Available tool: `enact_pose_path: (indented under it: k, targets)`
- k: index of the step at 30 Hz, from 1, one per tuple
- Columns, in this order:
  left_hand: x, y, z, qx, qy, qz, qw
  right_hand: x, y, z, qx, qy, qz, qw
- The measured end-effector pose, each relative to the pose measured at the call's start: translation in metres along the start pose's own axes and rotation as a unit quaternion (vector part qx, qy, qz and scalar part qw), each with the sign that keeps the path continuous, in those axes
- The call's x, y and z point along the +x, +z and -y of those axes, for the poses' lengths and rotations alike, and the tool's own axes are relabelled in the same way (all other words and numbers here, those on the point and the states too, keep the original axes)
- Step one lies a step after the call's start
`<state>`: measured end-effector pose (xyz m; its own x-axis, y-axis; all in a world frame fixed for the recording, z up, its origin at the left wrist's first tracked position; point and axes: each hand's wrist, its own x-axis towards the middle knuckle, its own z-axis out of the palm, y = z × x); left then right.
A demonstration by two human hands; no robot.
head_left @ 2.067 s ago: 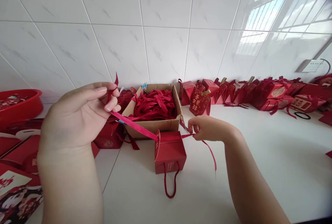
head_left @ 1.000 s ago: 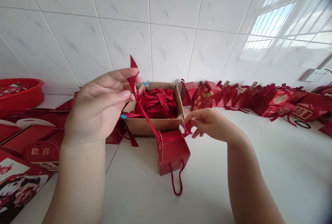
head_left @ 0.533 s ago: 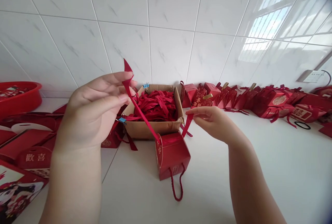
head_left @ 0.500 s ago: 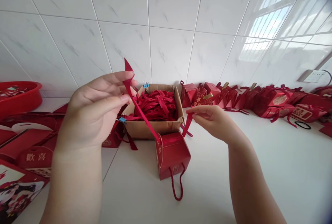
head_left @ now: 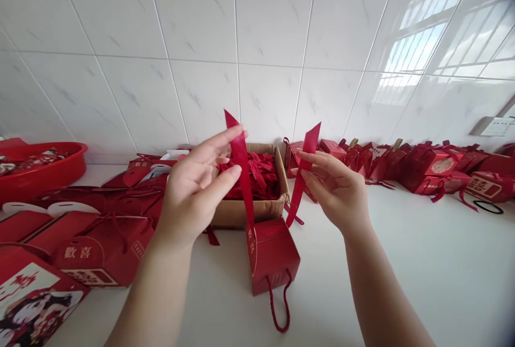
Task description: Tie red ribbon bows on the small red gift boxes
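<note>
A small red gift box with a peaked top stands on the white table, its rope handle hanging toward me. Both ends of a red ribbon rise from the box's top. My left hand has one end between thumb and fingers, the pointed tip sticking up above. The other end is held by my right hand, between thumb and forefinger, its slanted tip also upward. Directly behind is a cardboard box filled with loose red ribbons, partly hidden by my left hand.
Several finished-looking red boxes line the wall at right, with a black ring before them. On the left lie more red boxes and a red plastic basin. The white tiled wall closes the back.
My left hand has moved right and lower, and my right hand has raised its ribbon end. Both ends now stand nearly upright above the box. The view has shifted slightly.
</note>
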<state>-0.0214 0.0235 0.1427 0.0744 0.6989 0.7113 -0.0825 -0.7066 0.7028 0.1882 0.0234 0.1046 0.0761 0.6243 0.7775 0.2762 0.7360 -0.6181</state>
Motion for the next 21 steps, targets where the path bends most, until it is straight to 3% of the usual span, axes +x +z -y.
enact_pose_path:
  k: [5,8,12,17,21]
  targets:
    - [0.004,0.012,0.000,-0.014,-0.009,-0.002,1.000,0.001,0.002,0.006,0.049,-0.038,0.003,0.998]
    - [0.002,0.024,-0.002,-0.022,-0.007,0.040,0.999,-0.001,0.004,0.013,0.088,-0.020,-0.003,0.996]
    - [-0.005,0.038,-0.007,-0.006,0.006,0.105,0.994,-0.007,0.012,0.026,0.123,-0.021,-0.053,0.991]
    - [-0.013,0.041,-0.009,0.021,0.032,0.156,0.987,-0.011,0.019,0.036,0.130,0.005,-0.115,0.985]
    - [-0.015,0.042,-0.008,0.032,0.057,0.192,0.979,-0.012,0.019,0.039,0.139,-0.001,-0.114,0.984]
